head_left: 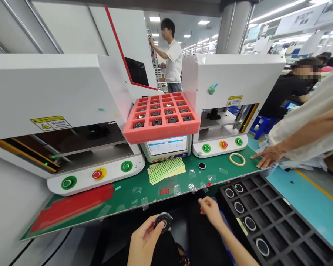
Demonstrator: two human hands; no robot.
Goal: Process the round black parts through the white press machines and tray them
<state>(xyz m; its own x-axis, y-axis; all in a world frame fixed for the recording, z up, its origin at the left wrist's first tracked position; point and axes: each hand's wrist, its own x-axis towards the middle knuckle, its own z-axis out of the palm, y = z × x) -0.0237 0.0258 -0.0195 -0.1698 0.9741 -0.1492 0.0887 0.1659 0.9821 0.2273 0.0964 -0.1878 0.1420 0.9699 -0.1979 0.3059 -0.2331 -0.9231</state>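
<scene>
"Where does the head view look from?"
"The wearer's head, on the near side of the green bench (213,165), above its top."
"Facing which way?"
"Forward and down across the bench."
"How near?"
"Close: the left hand (145,236) and right hand (210,210) show just below the bench's near edge, while ceiling lights (203,22) well beyond the bench look small."
</scene>
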